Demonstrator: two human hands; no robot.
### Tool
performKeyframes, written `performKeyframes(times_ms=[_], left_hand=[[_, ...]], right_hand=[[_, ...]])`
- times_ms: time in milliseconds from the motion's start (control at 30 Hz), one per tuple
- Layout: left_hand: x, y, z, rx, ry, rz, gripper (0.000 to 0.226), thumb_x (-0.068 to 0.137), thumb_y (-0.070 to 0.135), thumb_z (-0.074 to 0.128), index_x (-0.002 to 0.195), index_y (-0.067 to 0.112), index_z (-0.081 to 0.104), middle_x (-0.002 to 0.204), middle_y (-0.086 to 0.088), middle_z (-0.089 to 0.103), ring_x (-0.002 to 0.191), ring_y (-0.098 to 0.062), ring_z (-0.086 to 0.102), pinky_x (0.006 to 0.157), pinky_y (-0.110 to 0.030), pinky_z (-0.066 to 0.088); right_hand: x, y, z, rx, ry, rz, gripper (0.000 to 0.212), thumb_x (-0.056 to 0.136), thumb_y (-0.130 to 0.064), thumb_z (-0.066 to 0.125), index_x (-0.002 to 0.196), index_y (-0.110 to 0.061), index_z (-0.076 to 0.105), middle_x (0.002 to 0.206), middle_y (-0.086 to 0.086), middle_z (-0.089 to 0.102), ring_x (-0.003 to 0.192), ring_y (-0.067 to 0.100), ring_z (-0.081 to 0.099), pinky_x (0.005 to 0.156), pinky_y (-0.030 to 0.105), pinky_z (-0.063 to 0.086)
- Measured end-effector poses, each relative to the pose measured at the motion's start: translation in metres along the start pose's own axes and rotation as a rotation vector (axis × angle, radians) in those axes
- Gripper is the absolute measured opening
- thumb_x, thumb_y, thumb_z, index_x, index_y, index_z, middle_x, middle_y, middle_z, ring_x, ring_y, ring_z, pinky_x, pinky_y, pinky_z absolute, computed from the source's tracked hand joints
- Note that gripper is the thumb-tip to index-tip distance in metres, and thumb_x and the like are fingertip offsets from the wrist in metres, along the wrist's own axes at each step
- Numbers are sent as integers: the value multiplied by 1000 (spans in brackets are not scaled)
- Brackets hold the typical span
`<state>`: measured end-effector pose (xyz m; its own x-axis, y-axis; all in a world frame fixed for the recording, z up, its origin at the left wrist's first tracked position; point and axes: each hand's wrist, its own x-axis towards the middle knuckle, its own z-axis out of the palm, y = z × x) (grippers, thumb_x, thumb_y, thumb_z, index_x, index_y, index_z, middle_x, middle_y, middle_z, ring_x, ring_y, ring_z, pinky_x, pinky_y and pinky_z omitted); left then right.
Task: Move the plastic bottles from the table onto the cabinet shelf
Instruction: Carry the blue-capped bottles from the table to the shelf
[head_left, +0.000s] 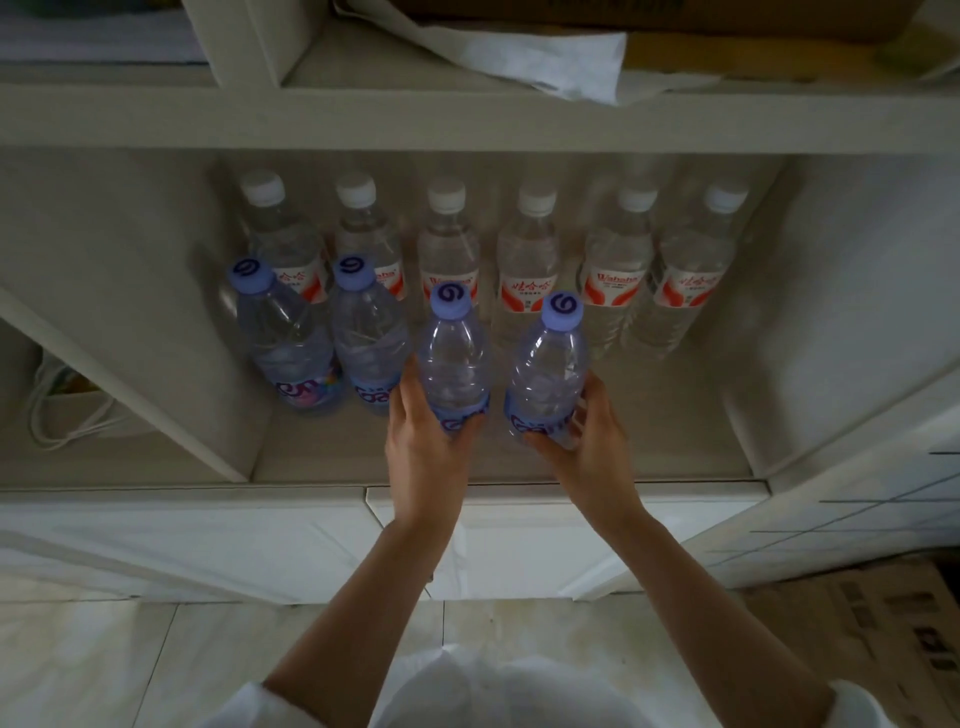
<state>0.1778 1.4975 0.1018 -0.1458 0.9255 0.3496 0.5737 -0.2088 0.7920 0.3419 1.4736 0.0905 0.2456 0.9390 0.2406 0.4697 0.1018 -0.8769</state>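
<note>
My left hand (423, 441) grips the base of a clear bottle with a blue cap (454, 358), held upright over the cabinet shelf (322, 457). My right hand (592, 441) grips a second blue-capped bottle (548, 369) just to its right. Two more blue-capped bottles (291, 343) (369, 338) stand on the shelf to the left, in a front row. Behind them a row of several white-capped bottles with red labels (530, 260) lines the back of the shelf. Whether the held bottles touch the shelf is hidden by my fingers.
The shelf has bare room at the front right (675, 441). A side panel (171, 374) bounds it on the left, a wall (831, 322) on the right. Above is another shelf board (467, 119) with white paper (519, 57). White cabinet doors (260, 540) lie below; cardboard (872, 623) on the floor at right.
</note>
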Motion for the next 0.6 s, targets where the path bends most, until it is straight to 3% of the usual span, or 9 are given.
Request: performKeyframes(times_ms=[133, 367, 500, 600], left_hand=[[10, 1, 10, 3, 6, 5, 90, 76, 23, 81, 148, 10, 30, 143, -8, 49, 127, -26, 52, 97, -33, 50], [17, 3, 19, -7, -3, -32, 90, 81, 18, 77, 152, 11, 22, 147, -10, 44, 132, -25, 47, 102, -27, 41], [17, 0, 22, 4, -12, -38, 91, 81, 17, 78, 152, 12, 21, 149, -10, 43, 133, -26, 47, 104, -30, 42], [14, -3, 22, -23, -19, -58, 87, 82, 16, 77, 151, 12, 25, 146, -9, 46, 132, -24, 48, 102, -23, 38]], right_hand=[[19, 1, 6, -35, 6, -3, 80, 68, -28, 85, 132, -20, 37, 125, 0, 57, 111, 15, 60, 87, 29, 56], [39, 3, 14, -64, 18, -2, 87, 68, -31, 85, 138, -17, 35, 131, 5, 55, 115, 20, 58, 90, 37, 55], [41, 4, 17, -48, 15, 10, 87, 69, -27, 84, 139, -17, 34, 132, 5, 53, 118, 18, 56, 93, 37, 54], [39, 4, 19, -59, 24, 38, 85, 69, -24, 84, 138, -15, 35, 131, 4, 53, 117, 17, 57, 93, 32, 53]])
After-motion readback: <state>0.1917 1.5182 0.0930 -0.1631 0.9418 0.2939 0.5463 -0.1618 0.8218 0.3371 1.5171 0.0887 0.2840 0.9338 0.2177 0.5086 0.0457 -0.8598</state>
